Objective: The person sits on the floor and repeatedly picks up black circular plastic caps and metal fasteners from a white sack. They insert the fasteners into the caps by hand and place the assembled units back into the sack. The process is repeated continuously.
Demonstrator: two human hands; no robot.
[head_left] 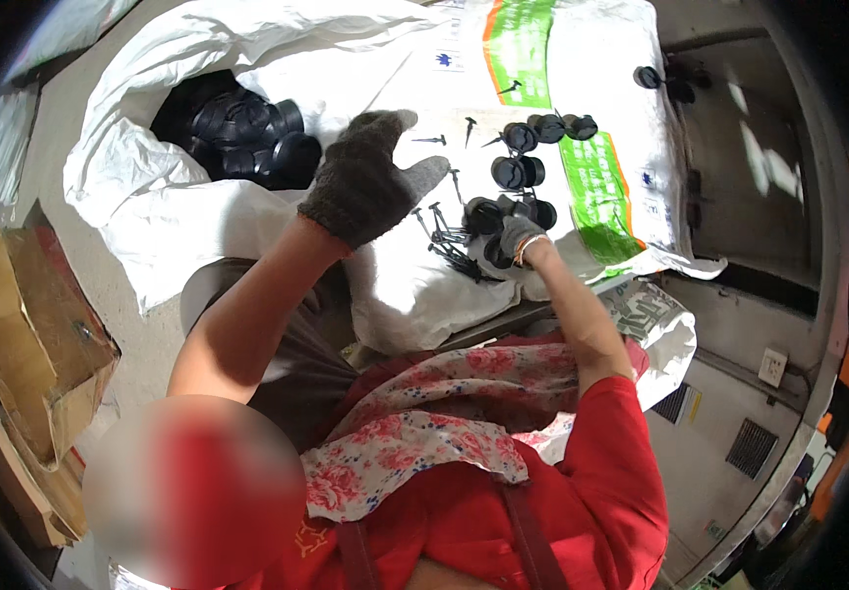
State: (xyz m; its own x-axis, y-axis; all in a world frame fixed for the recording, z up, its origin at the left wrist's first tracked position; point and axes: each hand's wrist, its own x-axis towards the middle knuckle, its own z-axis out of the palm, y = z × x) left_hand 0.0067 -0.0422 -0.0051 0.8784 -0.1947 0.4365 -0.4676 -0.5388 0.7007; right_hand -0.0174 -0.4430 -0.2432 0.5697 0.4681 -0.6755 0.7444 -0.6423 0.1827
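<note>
My left hand (pixel 365 182), in a dark grey knitted glove, is raised over the white sack with thumb and fingers apart, holding nothing. My right hand (pixel 523 236), also gloved, is closed among round black plastic caps; its fingers are partly hidden and seem to grip a cap (pixel 498 253). Close by it lie another black cap (pixel 484 216) and a pair of caps (pixel 517 173). Between my hands is a loose pile of black plastic stakes (pixel 456 258). Single stakes (pixel 469 131) are scattered farther up the sack.
An opened white sack (pixel 115 147) at the left holds many black round parts (pixel 247 128). More caps (pixel 548 128) sit in a row toward the back. A green printed band (pixel 601 192) crosses the sack. Cardboard boxes (pixel 36 324) stand at the left; a metal cabinet (pixel 729 393) is at the right.
</note>
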